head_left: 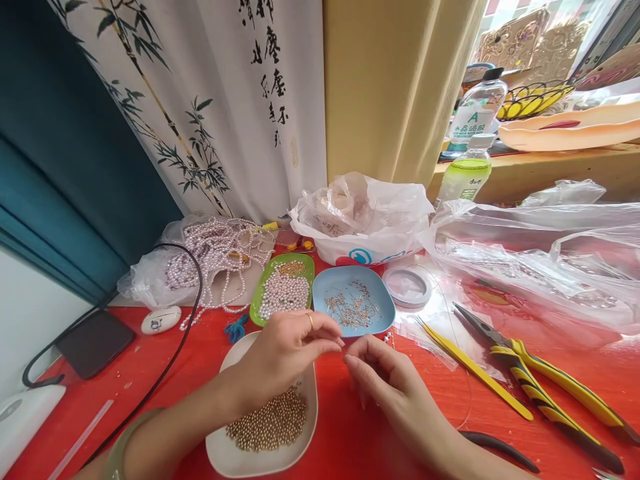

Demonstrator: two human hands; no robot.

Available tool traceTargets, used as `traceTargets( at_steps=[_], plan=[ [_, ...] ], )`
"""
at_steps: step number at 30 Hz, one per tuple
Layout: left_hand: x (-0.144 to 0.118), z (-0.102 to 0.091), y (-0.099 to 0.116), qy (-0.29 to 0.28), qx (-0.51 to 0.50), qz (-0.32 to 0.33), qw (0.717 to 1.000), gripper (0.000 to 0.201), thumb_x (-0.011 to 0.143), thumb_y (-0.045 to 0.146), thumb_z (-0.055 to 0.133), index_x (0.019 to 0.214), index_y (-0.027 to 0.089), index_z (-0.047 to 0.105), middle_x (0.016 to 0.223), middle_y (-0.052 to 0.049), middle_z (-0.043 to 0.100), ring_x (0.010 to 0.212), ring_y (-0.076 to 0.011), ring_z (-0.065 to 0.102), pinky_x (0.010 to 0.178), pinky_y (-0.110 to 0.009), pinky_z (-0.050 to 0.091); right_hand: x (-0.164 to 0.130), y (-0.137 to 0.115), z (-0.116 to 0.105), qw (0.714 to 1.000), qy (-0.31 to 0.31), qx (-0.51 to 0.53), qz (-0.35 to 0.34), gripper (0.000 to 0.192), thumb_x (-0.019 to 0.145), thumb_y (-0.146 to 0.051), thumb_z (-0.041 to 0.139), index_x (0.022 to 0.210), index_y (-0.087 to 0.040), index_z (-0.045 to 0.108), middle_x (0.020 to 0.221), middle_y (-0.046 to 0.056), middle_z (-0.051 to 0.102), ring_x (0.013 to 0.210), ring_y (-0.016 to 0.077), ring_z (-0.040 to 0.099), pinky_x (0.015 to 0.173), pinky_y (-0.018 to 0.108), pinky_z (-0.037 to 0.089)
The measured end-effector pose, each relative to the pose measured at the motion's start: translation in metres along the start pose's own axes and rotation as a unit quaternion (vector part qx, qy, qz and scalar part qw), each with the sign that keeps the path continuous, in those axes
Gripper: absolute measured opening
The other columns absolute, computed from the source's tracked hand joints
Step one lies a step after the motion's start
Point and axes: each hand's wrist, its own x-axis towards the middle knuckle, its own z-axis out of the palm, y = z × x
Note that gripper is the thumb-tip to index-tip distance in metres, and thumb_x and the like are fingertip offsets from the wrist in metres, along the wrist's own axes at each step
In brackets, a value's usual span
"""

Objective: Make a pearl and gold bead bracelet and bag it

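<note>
The red desk [343, 437] carries everything. Over it, the left hand [295, 340] reaches in above the far part of the white tray [216, 445], its thumb and fingertips drawn into a narrow pinch; the right hand [383, 373] faces it with fingers curled and thumb close in. Their tips nearly meet, and I cannot tell whether either holds something tiny. The white tray's long axis runs away from the person. The blue tray [333, 277] lies just beyond the fingertips, wider across than deep, its near rim closer to the left hand; the smaller green tray [256, 305] sits left of it. Pale, glossy pearl beads [285, 295] fill most of the green one, round gold beads [273, 427] heap in the white, and thin metallic pins [353, 307] scatter every way in the blue
</note>
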Motion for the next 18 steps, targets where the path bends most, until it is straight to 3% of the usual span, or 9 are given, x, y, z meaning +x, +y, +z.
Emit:
traceTargets(
  at_steps=[9, 18],
  plan=[
    [0.007, 0.001, -0.007, -0.020, -0.217, -0.101, 0.971, 0.009, 0.066, 0.014, 0.066, 0.074, 0.017, 0.064, 0.071, 0.001, 0.070, 0.071, -0.0130, 0.065, 0.069, -0.023, 0.050, -0.001, -0.001, 0.000, 1.000, 0.007, -0.001, 0.000, 0.019, 0.083, -0.026, 0.041, 0.065, -0.020, 0.042, 0.053, -0.006, 0.040, 0.048, 0.0092, 0.037, 0.046, 0.021, 0.030],
    [0.011, 0.001, -0.010, 0.003, -0.181, -0.086, 0.980, 0.002, 0.064, 0.016, 0.068, 0.066, 0.016, 0.066, 0.066, 0.000, 0.067, 0.067, -0.0109, 0.061, 0.066, -0.020, 0.048, -0.004, -0.003, -0.001, 0.999, 0.015, -0.032, -0.002, 0.019, 0.080, -0.021, 0.039, 0.062, -0.020, 0.039, 0.051, -0.006, 0.041, 0.048, 0.0097, 0.038, 0.046, 0.022, 0.030]
  ],
)
